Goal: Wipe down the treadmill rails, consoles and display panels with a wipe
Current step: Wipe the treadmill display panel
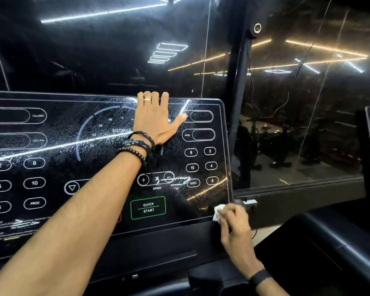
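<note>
White wipe gripped by right hand; left hand flat on one display panel.

Both forearms bare, no sleeves in view. Left hand has a gold ring on one finger. Left wrist carries a stack of dark bracelets: braided cord bands, one with a small metal charm, plus a string of dark beads. Right hand has no rings visible; right wrist wears a plain black band.
</note>
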Tool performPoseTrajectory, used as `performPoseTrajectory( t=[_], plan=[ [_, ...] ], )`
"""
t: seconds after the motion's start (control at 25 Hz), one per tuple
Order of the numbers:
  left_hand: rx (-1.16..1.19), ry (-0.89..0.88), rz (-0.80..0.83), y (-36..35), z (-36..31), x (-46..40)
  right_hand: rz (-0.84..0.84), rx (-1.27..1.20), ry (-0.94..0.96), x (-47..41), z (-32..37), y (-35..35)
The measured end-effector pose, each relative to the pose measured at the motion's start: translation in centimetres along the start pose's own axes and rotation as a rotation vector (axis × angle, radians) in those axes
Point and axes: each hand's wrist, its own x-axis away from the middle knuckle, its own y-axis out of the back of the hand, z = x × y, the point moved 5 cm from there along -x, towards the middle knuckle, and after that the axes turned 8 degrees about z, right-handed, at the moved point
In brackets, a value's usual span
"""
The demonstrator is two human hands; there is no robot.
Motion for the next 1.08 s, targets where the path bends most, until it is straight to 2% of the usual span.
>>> performPoseTrajectory(
  t=[0.08, 0.2, 0.24, 0.4, 0.44, 0.56, 0.6, 0.72, 0.76, 0.88, 0.96, 1.08],
  plan=[
    [-0.003, -0.004, -0.003, 0.0, 0.1, 0.1, 0.042, 0.036, 0.103, 0.4, -0.3, 0.3],
    [0.002, -0.018, 0.041, 0.3, 0.3, -0.1, -0.109, 0.025, -0.099, -2.0, -2.3, 1.5],
    [-0.005, -0.015, 0.050, 0.5, 0.6, -0.1, -0.113, 0.011, -0.111, -2.2, -1.8, 1.4],
    [-0.013, 0.130, 0.016, 1.2, 3.9, 1.0, 0.133, 0.020, 0.213, 0.0, 1.9, -0.2],
    [-0.019, 0.155, 0.004, 1.2, 4.7, 1.6, 0.129, 0.017, 0.214, -0.3, 1.4, 0.0],
    [-0.008, 0.135, -0.010, 0.9, 5.3, 2.6, -0.028, -0.056, -0.004, -2.4, 0.5, 0.4],
    [0.014, 0.136, -0.008, 0.8, 5.2, 2.5, -0.028, -0.081, -0.005, -2.2, 1.7, -0.1],
    [0.049, 0.137, -0.001, 0.8, 5.2, 2.4, 0.192, -0.076, 0.281, 0.3, 5.5, -2.1],
    [0.051, 0.126, -0.005, 0.8, 5.4, 2.4, 0.217, -0.069, 0.311, 0.0, 5.3, -1.9],
    [0.066, 0.119, 0.004, 0.9, 5.7, 2.5, 0.012, -0.091, 0.098, -2.9, 2.4, -0.8],
    [0.070, 0.131, -0.008, 0.9, 5.4, 2.4, -0.030, -0.122, 0.010, -3.1, 3.3, -1.1],
    [0.072, 0.129, -0.015, 0.8, 5.3, 2.4, 0.175, -0.050, 0.274, -1.1, 5.8, -2.3]
  ],
)
